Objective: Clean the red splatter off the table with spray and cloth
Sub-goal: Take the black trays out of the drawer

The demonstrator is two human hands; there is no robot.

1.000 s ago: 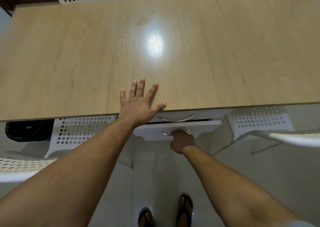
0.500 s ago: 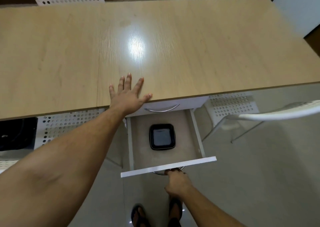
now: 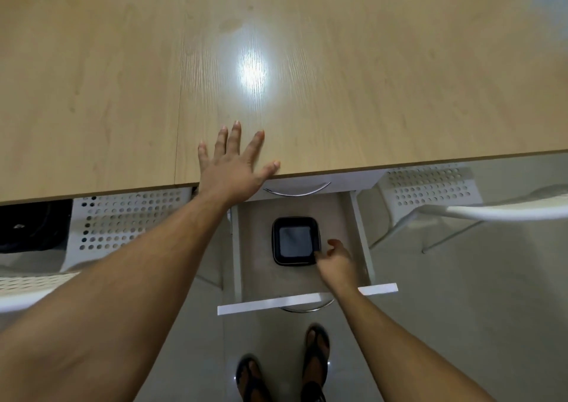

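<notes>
from the head view, my left hand (image 3: pixel 233 168) lies flat and spread on the near edge of the wooden table (image 3: pixel 368 79), grasping nothing. below it the lower drawer (image 3: pixel 307 302) is pulled out, and my right hand (image 3: pixel 336 263) reaches inside, fingers loosely parted at the right rim of a black square container (image 3: pixel 295 242), not clearly gripping it. no red splatter shows on the tabletop.
</notes>
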